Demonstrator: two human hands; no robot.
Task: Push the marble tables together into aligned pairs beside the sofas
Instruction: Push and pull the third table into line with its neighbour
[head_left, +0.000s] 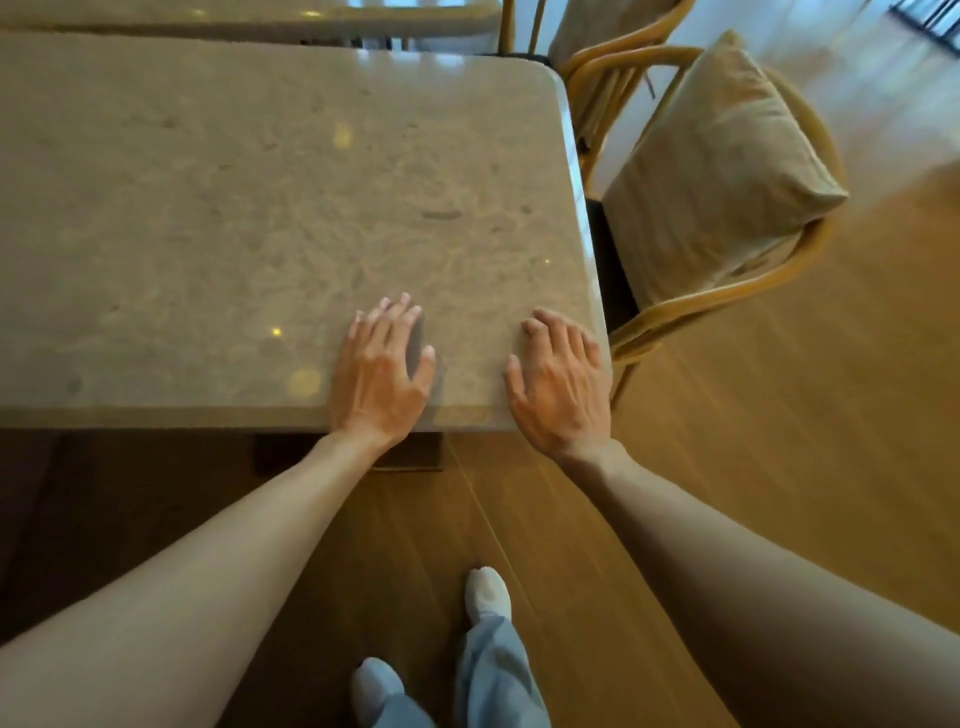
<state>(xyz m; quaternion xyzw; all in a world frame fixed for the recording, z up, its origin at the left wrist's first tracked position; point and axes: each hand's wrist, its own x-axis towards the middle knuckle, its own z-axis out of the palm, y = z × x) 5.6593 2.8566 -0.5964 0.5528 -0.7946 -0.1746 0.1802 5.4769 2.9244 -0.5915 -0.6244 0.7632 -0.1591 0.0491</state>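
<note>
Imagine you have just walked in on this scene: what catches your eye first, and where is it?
First, the big beige marble table filling the upper left, with the left hand and right hand pressed flat near its front right corner. Next, the rattan armchair with a tan cushion, right of the table on the wooden floor.

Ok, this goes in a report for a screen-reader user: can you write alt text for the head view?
Seen from above, a person's left hand and right hand press flat on the near edge of a beige marble table. A second marble table lies just beyond it, and a rattan chair with a tan cushion stands at the right on the wooden floor.
</note>
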